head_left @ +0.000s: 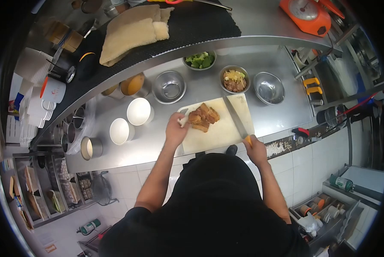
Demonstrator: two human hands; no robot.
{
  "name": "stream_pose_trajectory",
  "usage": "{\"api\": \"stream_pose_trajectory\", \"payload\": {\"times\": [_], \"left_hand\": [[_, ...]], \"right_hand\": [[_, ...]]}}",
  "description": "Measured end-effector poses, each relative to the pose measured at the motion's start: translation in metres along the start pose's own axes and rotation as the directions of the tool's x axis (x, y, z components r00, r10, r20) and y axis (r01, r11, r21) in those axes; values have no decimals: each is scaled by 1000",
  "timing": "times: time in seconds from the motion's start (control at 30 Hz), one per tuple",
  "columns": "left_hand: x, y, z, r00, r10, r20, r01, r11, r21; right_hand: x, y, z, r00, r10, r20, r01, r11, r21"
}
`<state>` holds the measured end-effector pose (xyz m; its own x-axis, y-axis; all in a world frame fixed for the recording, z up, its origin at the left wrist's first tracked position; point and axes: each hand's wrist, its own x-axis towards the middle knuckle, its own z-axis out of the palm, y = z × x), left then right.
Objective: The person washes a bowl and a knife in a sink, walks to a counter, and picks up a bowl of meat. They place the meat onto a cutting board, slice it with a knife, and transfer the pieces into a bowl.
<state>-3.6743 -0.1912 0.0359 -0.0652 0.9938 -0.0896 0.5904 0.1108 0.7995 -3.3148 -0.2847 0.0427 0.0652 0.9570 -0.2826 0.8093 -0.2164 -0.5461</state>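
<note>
Chunks of browned, cooked meat (204, 115) lie in a pile on the white cutting board (192, 143). My left hand (176, 129) is at the board's left edge, its fingers curled beside the meat. A small whitish bit shows at its fingertips, and I cannot tell what it is. On the right, my right hand (256, 150) grips the yellow handle of a long kitchen knife (235, 115). The knife's blade points away from me and lies across the right part of the board, apart from the meat.
Behind the board stand metal bowls: one bare (169, 87), one with green vegetables (199, 61), one with chopped food (234, 79), another bare (269, 88). Two white tubs (122, 131) stand left. A raised shelf (192, 46) bears folded cloths (134, 34) and an orange scale (307, 15).
</note>
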Motion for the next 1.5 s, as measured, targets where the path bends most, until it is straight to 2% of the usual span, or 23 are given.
{"api": "stream_pose_trajectory", "payload": {"times": [0.03,0.07,0.17,0.2,0.3,0.4,0.5,0.6,0.7,0.73,0.83,0.87,0.97,1.1,1.2,1.3,1.4,1.5], "left_hand": [[-6,11,1,969,242,46,-246,955,164],[-3,22,0,943,313,116,-333,910,248],[22,19,5,915,188,358,-331,856,397],[30,21,3,901,161,402,-327,861,390],[36,33,-9,879,220,423,-414,794,446],[19,80,-22,904,204,375,-369,816,445],[-1,117,23,794,418,442,-561,784,265],[-10,131,98,783,362,507,-586,704,401],[-3,97,146,787,383,484,-600,659,453],[-5,89,146,777,457,433,-627,625,466],[-4,89,118,824,267,500,-537,649,539],[-1,84,110,829,222,513,-521,639,565],[5,74,92,819,144,555,-504,641,578],[-2,80,102,785,425,450,-606,675,420],[-1,92,116,797,326,509,-533,776,337],[1,88,127,821,249,513,-459,823,335],[-1,84,133,836,301,458,-480,807,345],[1,83,139,841,286,459,-470,807,357]], "right_hand": [[-4,2,1,1000,4,2,-4,1000,1],[-7,8,6,1000,-16,-12,16,1000,14],[-16,26,21,998,-61,-36,63,997,55],[-16,27,21,997,-66,-36,68,995,70],[-17,26,17,995,-70,-71,76,993,89],[-22,25,14,992,-32,-119,42,996,81],[-33,27,14,990,31,-138,-26,999,38],[-45,27,16,980,95,-177,-90,995,37],[-55,19,7,976,169,-141,-174,985,-23],[-57,21,8,979,145,-144,-154,987,-55],[-57,18,7,985,157,-77,-165,979,-116],[-55,18,6,988,149,-35,-152,979,-134],[-54,2,-7,989,145,-42,-149,980,-129],[-51,-18,-14,994,106,-13,-107,991,-81],[-47,-36,-18,994,92,53,-86,991,-102],[-46,-41,-19,989,107,98,-93,986,-141],[-56,-45,-27,979,155,130,-131,976,-175],[-62,-45,-28,970,186,154,-149,963,-224]]}}
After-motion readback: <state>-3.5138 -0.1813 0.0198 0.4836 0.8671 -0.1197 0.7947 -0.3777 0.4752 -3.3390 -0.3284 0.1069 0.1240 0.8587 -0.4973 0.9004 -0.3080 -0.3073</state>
